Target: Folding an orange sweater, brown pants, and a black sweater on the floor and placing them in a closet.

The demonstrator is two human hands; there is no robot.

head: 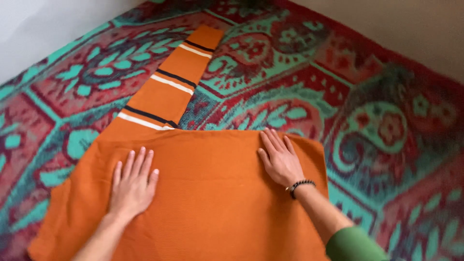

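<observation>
Orange sweater (208, 203) lies flat on the patterned rug (377, 121), both hands pressing it open-palmed and gripping nothing, left hand (133, 183) and right hand (280, 159) smoothing the body; the striped sleeve (169, 87) beyond the fingertips appears next for folding.
</observation>
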